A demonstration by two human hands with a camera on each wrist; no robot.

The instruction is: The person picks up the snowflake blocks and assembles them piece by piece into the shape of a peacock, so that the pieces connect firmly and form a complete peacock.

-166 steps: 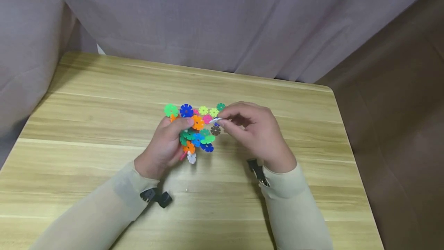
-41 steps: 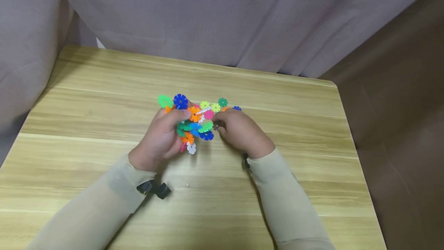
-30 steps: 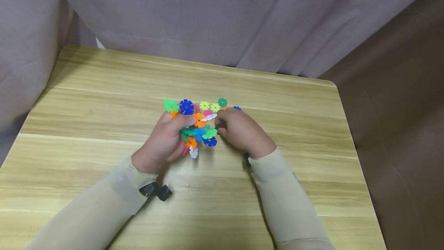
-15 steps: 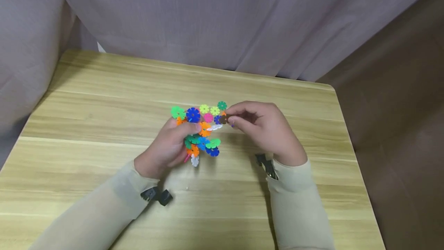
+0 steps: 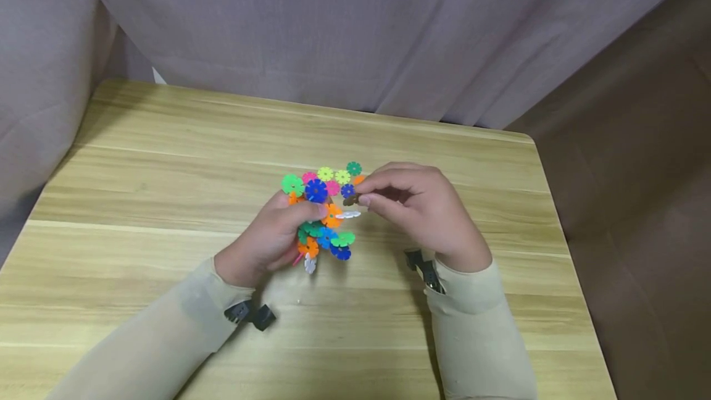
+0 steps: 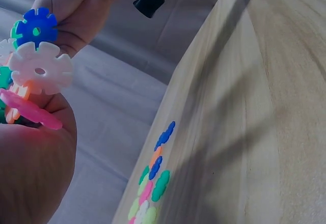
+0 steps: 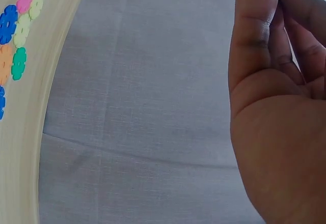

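My left hand [image 5: 305, 218] grips a cluster of joined snowflake discs [image 5: 324, 230] above the wooden table [image 5: 166, 159], thumb on the orange one. In the left wrist view the cluster shows a white disc [image 6: 41, 71], a blue disc [image 6: 35, 28] and a pink disc [image 6: 28, 109] over my left palm [image 6: 30, 173]. My right hand [image 5: 362, 195] pinches a small brown disc [image 5: 350, 200] between thumb and forefinger, right against the cluster's upper right side. The right wrist view shows only the back of my right hand [image 7: 275, 107].
Several loose discs [image 5: 339, 179] lie flat on the table just beyond the hands, also visible as loose discs [image 6: 153, 183] and loose discs [image 7: 20, 25]. Grey curtain [image 5: 355, 29] hangs behind the table; a brown floor [image 5: 639, 202] lies past its right edge.
My right hand rose from the loose discs with the brown disc and brought it down-left against the cluster. The cluster in my left hand shifted slightly to the right.
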